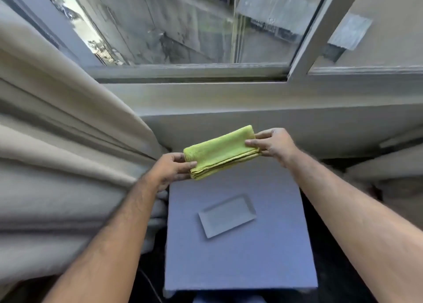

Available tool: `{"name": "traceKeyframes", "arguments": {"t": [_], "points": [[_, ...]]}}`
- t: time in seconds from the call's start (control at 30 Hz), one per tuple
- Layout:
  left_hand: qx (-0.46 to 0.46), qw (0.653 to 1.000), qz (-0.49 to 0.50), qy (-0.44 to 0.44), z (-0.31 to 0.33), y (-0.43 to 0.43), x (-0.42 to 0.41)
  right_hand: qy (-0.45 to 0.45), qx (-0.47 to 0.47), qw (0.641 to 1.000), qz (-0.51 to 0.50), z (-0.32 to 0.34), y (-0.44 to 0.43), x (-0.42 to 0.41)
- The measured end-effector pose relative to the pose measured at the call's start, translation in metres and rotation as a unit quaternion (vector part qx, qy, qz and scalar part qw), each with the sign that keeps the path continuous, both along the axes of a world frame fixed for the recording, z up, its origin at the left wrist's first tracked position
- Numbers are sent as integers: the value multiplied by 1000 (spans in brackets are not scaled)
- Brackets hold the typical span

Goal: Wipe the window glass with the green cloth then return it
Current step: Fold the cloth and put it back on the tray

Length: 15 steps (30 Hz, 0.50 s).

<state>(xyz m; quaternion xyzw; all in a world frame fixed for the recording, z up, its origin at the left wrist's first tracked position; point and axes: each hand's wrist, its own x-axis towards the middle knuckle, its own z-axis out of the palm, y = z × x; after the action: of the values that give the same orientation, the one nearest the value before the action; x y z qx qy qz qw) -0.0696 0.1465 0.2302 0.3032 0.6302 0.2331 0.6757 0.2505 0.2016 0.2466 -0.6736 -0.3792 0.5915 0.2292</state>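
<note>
A folded yellow-green cloth [220, 152] hangs in the air above a small grey-blue table [263, 257], held at both ends. My left hand [170, 169] pinches its lower left end and my right hand [273, 143] pinches its upper right end. The window glass [183, 25] fills the top of the view, dusty, with a street and buildings far below behind it. A pale rectangular tray [226, 215] lies on the table beneath the cloth with nothing in it.
A beige curtain [57, 131] hangs in thick folds along the left, touching the table's left edge. A white sill [229, 96] runs under the window. A slanted white frame bar [313, 32] divides the panes. Pale cushions [389, 172] lie at right.
</note>
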Motion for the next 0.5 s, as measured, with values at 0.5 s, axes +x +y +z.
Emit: {"name": "traceKeyframes", "arguments": {"t": [0.5], "points": [[-136,965,-57,218,-253,-146,39,-268,-93,945,163,-269,-140,-1]]}}
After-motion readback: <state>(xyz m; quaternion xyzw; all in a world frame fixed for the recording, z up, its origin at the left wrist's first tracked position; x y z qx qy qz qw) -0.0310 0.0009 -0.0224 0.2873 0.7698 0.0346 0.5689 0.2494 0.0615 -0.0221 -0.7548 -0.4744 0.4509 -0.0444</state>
